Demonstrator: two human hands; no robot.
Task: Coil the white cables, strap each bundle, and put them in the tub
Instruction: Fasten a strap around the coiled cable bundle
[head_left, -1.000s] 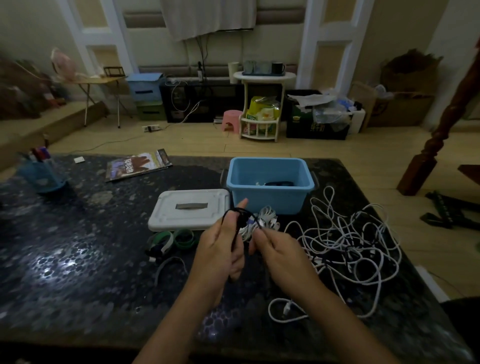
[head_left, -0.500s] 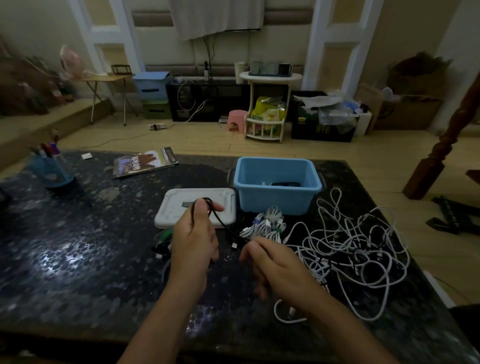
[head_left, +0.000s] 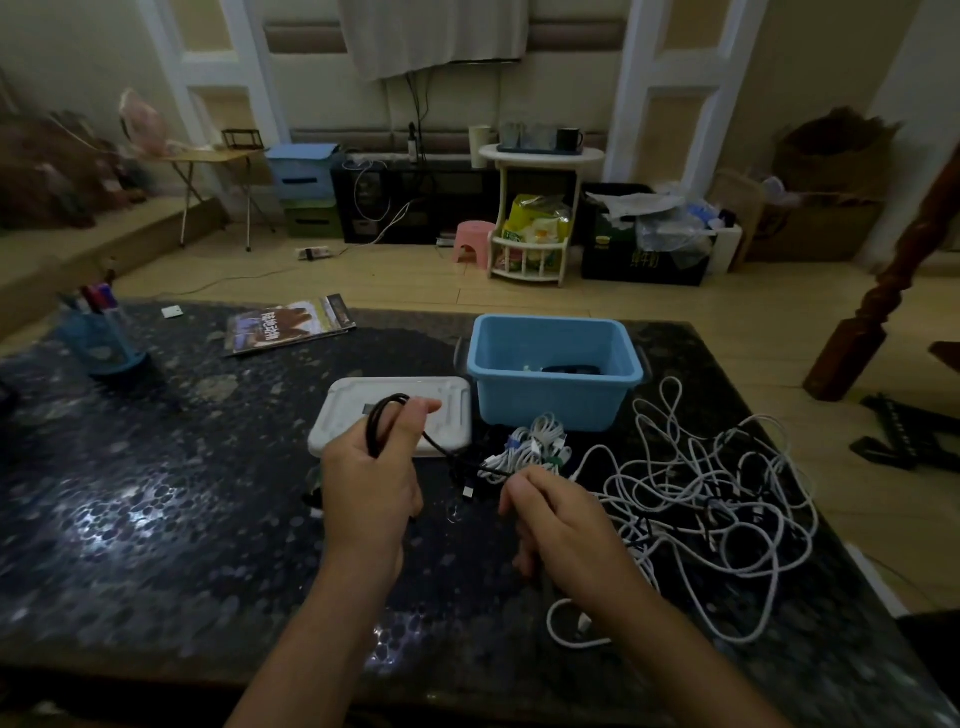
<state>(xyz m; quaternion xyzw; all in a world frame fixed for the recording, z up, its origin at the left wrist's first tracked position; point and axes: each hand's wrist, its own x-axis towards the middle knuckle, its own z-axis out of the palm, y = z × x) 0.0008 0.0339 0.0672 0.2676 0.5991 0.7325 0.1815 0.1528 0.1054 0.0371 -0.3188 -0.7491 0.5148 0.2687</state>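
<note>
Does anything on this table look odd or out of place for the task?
Yes. The left hand holds a black cable, not a white one. The tub's white lid lies off, beside the blue tub. Most white cables lie tangled, uncoiled.

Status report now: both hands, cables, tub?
Left hand grips black cable loops. Right hand pinches its tail. White cables tangled beside blue tub.

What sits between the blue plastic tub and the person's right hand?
In the head view, a small bundle of coiled white cables lies on the dark table between the blue plastic tub and the right hand, with a black cable crossing there too.
</note>
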